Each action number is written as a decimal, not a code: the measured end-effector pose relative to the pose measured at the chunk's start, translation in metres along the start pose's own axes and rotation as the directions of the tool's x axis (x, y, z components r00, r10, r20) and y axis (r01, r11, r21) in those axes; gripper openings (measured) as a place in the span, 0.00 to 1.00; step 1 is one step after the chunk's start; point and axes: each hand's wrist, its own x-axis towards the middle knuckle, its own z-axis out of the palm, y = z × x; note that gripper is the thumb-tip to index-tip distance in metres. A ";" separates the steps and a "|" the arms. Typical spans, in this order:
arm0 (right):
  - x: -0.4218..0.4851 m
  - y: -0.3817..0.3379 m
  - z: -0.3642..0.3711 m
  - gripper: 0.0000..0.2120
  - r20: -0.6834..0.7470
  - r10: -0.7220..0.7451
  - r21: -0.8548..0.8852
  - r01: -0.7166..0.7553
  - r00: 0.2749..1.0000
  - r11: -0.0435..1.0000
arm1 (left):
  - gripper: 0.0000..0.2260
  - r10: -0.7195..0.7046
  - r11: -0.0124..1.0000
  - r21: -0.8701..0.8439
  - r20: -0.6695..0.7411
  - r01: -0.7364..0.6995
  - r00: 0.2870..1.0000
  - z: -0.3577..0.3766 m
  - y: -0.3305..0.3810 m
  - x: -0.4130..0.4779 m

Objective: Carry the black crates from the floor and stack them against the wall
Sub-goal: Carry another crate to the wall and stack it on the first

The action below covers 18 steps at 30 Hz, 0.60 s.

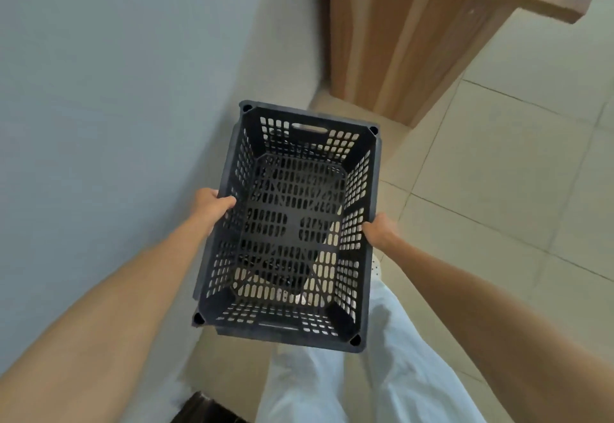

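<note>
Judging from what is shown, the task is in its carrying part. One black crate is held in the air, well above the tiled floor, with its open side up and nothing inside it. It is kept in front of the body, over the light trousers, and near the wall on the left side.

The left hand is clamped on the left long rim, with the thumb laid over the rim to the inside; its other fingers are hidden behind the crate side. The right hand is closed on the right long rim, and its fingertips are also hidden.

No stack is seen against the wall, so the number of crates already placed cannot be told. A dark object is cut off by the bottom edge; whether it is another crate cannot be told. This crate is not yet set down, so the placing is left to do.

As for room, the wall is close to the left rim, though no contact is seen. A wooden cabinet stands ahead and to the right, apart from the crate, and only a narrow strip of floor is left between it and the wall. To the right the floor is open. Care is probably needed for the left knuckles, which are held between crate and wall.
</note>
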 end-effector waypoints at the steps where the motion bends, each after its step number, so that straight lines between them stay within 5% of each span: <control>1: 0.001 -0.004 0.005 0.13 -0.005 0.007 0.019 -0.007 1.000 1.000 | 0.04 0.021 1.000 0.013 0.007 -0.021 1.000 -0.004 0.002 0.011; 9: -0.001 -0.016 0.075 0.11 -0.079 0.052 0.104 -0.044 0.995 0.994 | 0.06 0.167 0.967 0.181 0.088 -0.180 0.982 -0.021 0.009 0.077; 15: -0.006 -0.026 0.098 0.15 -0.155 0.102 0.161 -0.077 0.983 0.984 | 0.23 0.198 0.942 0.248 0.130 -0.225 0.971 -0.023 0.021 0.106; 18: -0.005 -0.033 0.101 0.14 -0.176 0.081 0.137 -0.057 0.981 0.989 | 0.24 0.220 0.907 0.342 0.118 -0.247 0.968 -0.018 0.021 0.111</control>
